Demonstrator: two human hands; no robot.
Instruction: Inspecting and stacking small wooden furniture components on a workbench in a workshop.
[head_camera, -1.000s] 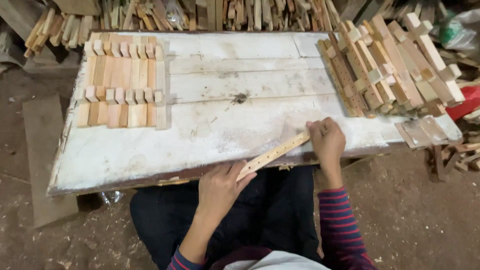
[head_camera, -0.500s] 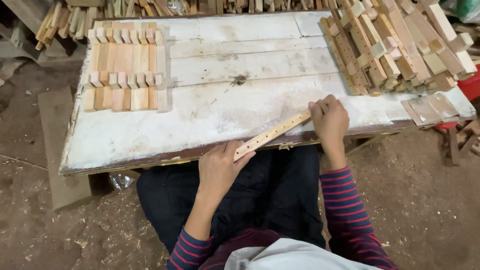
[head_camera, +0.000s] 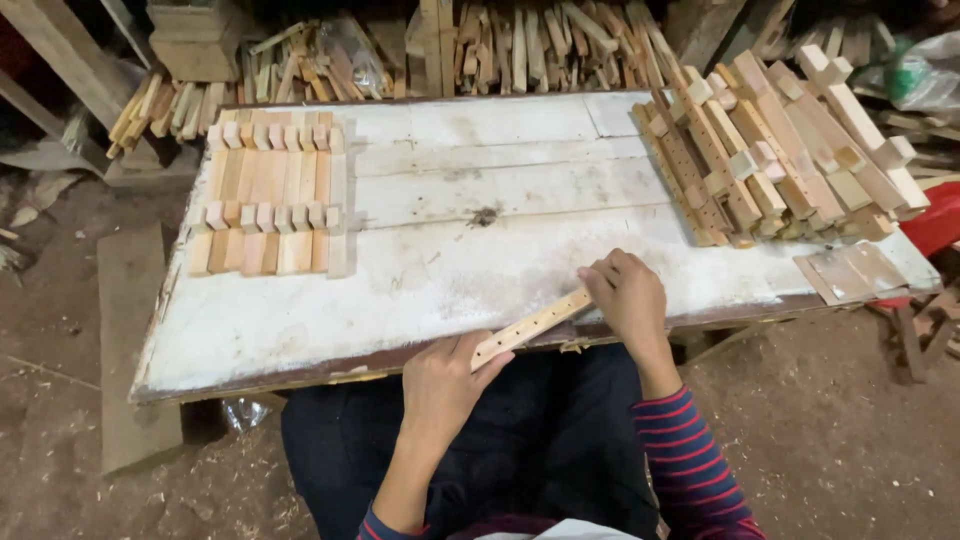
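A person sits at a worn, white-painted table (head_camera: 430, 290), seen from above. Both hands hold one thin wooden strip (head_camera: 530, 327) with a row of small holes along it. The strip lies slanted across the near edge of the table, at about 6 o'clock in the view, rising from lower left to upper right.

The left hand (head_camera: 445, 385) is closed around the strip's lower end, just off the table edge, thumb on top. The right hand (head_camera: 628, 297) is curled over the strip's upper end, fingers bent down onto the wood and resting on the tabletop. The right forearm wears a striped sleeve (head_camera: 690, 465) in dark blue and red.

At about 10 o'clock on the table, a neat set of short wooden pieces (head_camera: 268, 195) lies side by side in two rows, well apart from the hands. At about 2 o'clock, a tall stack of long wooden strips (head_camera: 775, 150) with small blocks on them sits at the table's right end. A few flat thin brown pieces (head_camera: 850, 272) lie near the right corner, at about 3 o'clock. Beyond the far edge, at 12 o'clock, a loose pile of wood offcuts (head_camera: 530, 45) lies on the ground. The floor (head_camera: 60, 400) is dirt.
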